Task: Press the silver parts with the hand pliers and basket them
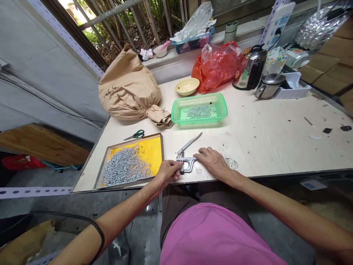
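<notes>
A pair of metal snap pliers (189, 164) lies at the table's front edge, its upper handle raised at an angle. My left hand (168, 171) is closed in a pinch beside the jaws; the small piece between its fingertips is too hidden to name. A spot of red shows at the jaw. My right hand (211, 161) rests on the table with its fingers on the lower handle of the pliers. To the left, a shallow tray (162, 149) with a yellow lining holds a heap of small silvery metal pieces (124, 167).
A green basket (199, 122) with similar small pieces stands behind the pliers, near a yellow bowl (186, 87). Scissors (135, 134) lie behind the tray. Further back are a brown sack (128, 86), a red plastic bag (216, 68) and a kettle (250, 68).
</notes>
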`<state>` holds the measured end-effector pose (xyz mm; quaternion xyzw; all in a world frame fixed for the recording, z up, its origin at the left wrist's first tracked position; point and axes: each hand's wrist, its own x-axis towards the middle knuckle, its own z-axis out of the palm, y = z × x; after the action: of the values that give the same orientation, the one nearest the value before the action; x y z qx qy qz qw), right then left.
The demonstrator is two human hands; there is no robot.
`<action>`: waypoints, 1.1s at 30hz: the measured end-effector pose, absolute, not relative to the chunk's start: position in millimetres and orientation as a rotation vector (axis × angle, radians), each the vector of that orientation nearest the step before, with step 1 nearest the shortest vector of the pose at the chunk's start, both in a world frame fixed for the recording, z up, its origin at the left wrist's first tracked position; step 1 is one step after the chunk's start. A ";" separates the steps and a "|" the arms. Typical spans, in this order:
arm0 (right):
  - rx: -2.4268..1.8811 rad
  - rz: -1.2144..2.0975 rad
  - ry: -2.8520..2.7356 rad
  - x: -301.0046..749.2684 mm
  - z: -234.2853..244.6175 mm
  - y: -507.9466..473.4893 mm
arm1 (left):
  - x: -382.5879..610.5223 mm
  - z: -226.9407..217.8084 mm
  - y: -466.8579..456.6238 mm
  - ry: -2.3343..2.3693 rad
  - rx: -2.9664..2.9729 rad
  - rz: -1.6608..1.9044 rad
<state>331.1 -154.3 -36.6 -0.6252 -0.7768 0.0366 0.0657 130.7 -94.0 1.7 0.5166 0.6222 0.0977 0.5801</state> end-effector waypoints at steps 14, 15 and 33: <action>-1.898 0.150 -2.338 330.4 -35.3 -153.6 | 135.0 4.6 -89.0 1.478 1.021 0.018; -1.899 0.151 -2.338 330.0 -35.4 -153.6 | 135.5 5.7 -88.3 1.483 1.014 0.000; -1.694 0.359 -2.559 364.3 -24.4 -99.4 | 135.2 11.5 -96.1 1.494 0.995 -0.025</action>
<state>364.3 -99.4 -24.4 -0.5479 -0.8280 0.1161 0.0258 135.2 -96.1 11.5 0.4335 0.6505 -0.0109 0.6235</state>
